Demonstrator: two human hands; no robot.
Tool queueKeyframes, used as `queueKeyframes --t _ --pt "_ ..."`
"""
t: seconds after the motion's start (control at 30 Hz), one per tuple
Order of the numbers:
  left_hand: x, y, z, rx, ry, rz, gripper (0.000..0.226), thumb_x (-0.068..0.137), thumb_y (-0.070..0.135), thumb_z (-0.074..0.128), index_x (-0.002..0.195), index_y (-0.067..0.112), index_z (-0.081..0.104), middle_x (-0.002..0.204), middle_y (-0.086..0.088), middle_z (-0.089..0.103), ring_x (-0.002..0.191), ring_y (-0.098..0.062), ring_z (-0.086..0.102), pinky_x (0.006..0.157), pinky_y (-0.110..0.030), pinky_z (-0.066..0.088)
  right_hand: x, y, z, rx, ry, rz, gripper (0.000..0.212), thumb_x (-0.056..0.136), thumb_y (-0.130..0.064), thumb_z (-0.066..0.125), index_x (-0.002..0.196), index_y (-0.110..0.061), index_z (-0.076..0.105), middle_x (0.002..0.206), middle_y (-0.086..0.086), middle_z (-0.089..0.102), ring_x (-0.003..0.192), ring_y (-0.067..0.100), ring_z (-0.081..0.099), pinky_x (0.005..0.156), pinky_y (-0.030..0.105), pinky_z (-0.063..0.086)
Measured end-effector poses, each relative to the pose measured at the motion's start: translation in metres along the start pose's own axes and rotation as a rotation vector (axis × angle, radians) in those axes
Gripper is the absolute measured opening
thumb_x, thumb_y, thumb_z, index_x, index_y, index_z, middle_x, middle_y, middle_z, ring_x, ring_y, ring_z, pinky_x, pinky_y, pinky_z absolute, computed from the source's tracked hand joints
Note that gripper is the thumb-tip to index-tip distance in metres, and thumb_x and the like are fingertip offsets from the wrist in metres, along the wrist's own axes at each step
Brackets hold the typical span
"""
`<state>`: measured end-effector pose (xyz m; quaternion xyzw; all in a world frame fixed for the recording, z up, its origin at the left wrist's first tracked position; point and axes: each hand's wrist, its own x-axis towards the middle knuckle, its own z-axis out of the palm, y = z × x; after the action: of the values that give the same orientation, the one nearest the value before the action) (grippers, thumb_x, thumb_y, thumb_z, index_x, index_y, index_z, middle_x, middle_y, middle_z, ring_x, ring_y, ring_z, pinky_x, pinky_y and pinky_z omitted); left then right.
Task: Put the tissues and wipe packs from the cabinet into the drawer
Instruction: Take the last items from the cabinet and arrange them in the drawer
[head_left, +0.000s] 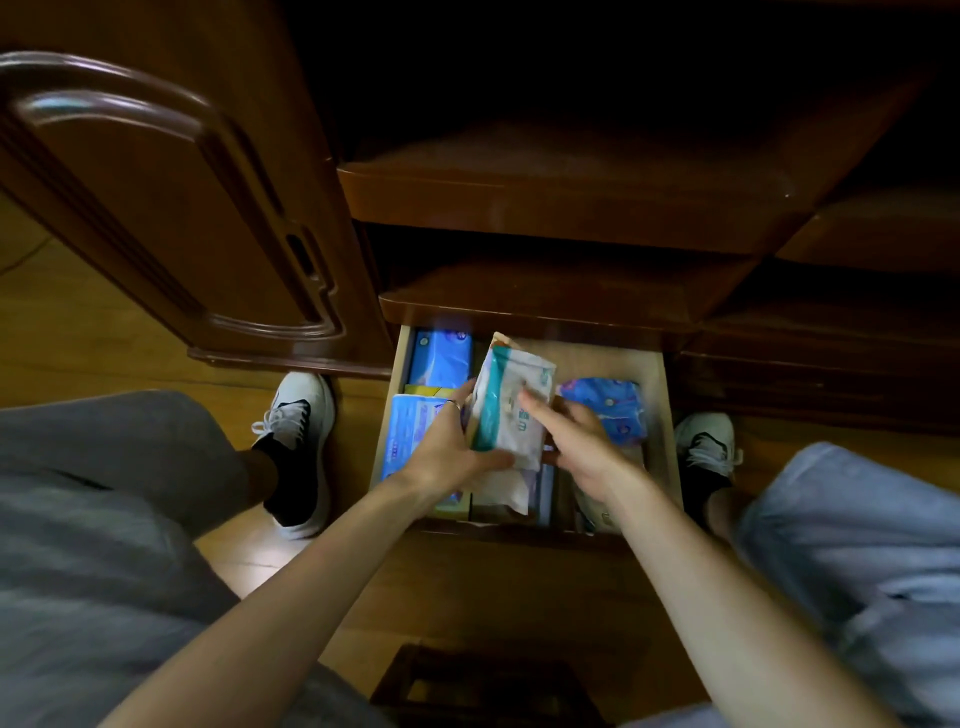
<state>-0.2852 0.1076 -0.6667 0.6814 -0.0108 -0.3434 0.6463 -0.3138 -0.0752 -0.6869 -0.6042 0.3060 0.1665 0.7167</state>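
Observation:
The open wooden drawer (662, 410) lies below the cabinet shelves. Over its middle I hold a white and teal wipe pack (511, 400) upright. My left hand (452, 447) grips its left side and lower edge, thumb underneath. My right hand (576, 441) touches its right face with the fingers stretched out. Inside the drawer lie a blue tissue pack (441, 356) at the back left, a light blue pack (413, 431) at the front left, and a blue patterned pack (608, 408) at the right. A white pack (501, 491) sits under the held one.
The cabinet door (171, 208) stands open on the left. Dark shelves (561, 208) above the drawer look bare. My knees and white shoes (296, 421) flank the drawer on the wooden floor. A dark stool (483, 686) is below, near me.

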Motion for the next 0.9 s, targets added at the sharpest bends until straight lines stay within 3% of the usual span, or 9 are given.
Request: queueKeyframes --t 0.1,0.2,0.3,0.37,0.47,0.67,0.77,0.83,0.9 --pt "0.003 -0.002 0.000 0.039 0.005 0.040 0.096 0.075 0.000 0.082 0.145 0.037 0.028 0.119 0.008 0.061 0.101 -0.005 0.067 0.070 -0.024 0.059 0.002 0.004 -0.009 0.052 -0.056 -0.015 0.035 0.088 -0.028 0.078 0.120 -0.016 0.069 0.110 0.003 0.079 0.102 0.020 0.075 0.082 0.040 0.062" --pt "0.007 -0.003 -0.004 0.214 0.202 0.099 0.078 0.082 0.009 0.077 0.147 0.026 0.036 0.120 0.010 0.058 0.101 -0.007 0.063 0.079 -0.032 0.060 0.013 0.010 -0.024 0.105 0.153 -0.022 0.024 0.091 -0.019 0.075 0.114 -0.013 0.069 0.111 0.008 0.077 0.103 0.026 0.074 0.088 0.042 0.060" --pt "0.011 -0.006 -0.026 0.458 0.450 0.154 0.058 0.087 0.022 0.073 0.139 0.026 0.047 0.122 0.008 0.059 0.100 -0.005 0.060 0.071 -0.013 0.050 0.026 0.016 -0.039 -0.070 0.309 -0.037 0.019 0.093 -0.017 0.073 0.111 -0.014 0.067 0.116 0.007 0.073 0.094 0.018 0.070 0.071 0.026 0.055" --pt "0.010 -0.012 -0.042 0.620 0.509 0.159 0.056 0.086 0.028 0.074 0.136 0.025 0.049 0.126 0.005 0.058 0.109 -0.009 0.057 0.078 -0.017 0.049 0.035 0.025 -0.038 -0.163 0.283 -0.010 0.015 0.093 -0.018 0.073 0.106 -0.017 0.066 0.116 0.006 0.072 0.085 0.009 0.066 0.059 0.018 0.050" --pt "0.004 -0.023 -0.052 0.769 0.480 0.108 0.058 0.084 0.033 0.075 0.136 0.025 0.049 0.127 0.000 0.054 0.120 -0.020 0.050 0.089 -0.033 0.047 0.053 0.047 -0.019 -0.322 0.189 0.048 0.024 0.091 -0.023 0.075 0.113 -0.018 0.066 0.120 0.008 0.072 0.089 0.011 0.067 0.070 0.021 0.055" --pt "0.002 -0.038 -0.057 0.796 0.442 0.095 0.055 0.085 0.035 0.074 0.133 0.026 0.048 0.118 0.005 0.046 0.121 -0.019 0.047 0.093 -0.029 0.045 0.070 0.082 0.007 -0.815 0.179 0.117 0.066 0.089 -0.052 0.071 0.136 -0.013 0.047 0.135 0.012 0.061 0.120 0.031 0.061 0.096 0.042 0.052" --pt "0.005 -0.036 -0.055 0.787 0.458 0.088 0.054 0.086 0.035 0.073 0.133 0.026 0.048 0.126 0.000 0.048 0.122 -0.018 0.046 0.091 -0.028 0.046 0.074 0.086 0.012 -0.946 0.329 0.147 0.087 0.083 -0.058 0.074 0.147 -0.011 0.035 0.149 0.017 0.042 0.138 0.038 0.041 0.105 0.053 0.045" --pt "0.006 -0.035 -0.053 0.798 0.454 0.096 0.055 0.086 0.035 0.073 0.134 0.026 0.048 0.128 -0.001 0.048 0.123 -0.018 0.045 0.093 -0.033 0.049 0.079 0.086 0.017 -0.903 0.324 0.198 0.086 0.086 -0.051 0.074 0.150 -0.009 0.034 0.151 0.017 0.042 0.139 0.037 0.042 0.109 0.050 0.044" --pt "0.006 -0.035 -0.052 0.809 0.448 0.107 0.055 0.086 0.035 0.073 0.135 0.026 0.049 0.131 -0.001 0.048 0.124 -0.018 0.044 0.095 -0.034 0.049 0.086 0.087 0.019 -0.746 0.219 0.233 0.066 0.092 -0.036 0.072 0.145 -0.008 0.044 0.145 0.015 0.054 0.129 0.031 0.056 0.105 0.046 0.050"
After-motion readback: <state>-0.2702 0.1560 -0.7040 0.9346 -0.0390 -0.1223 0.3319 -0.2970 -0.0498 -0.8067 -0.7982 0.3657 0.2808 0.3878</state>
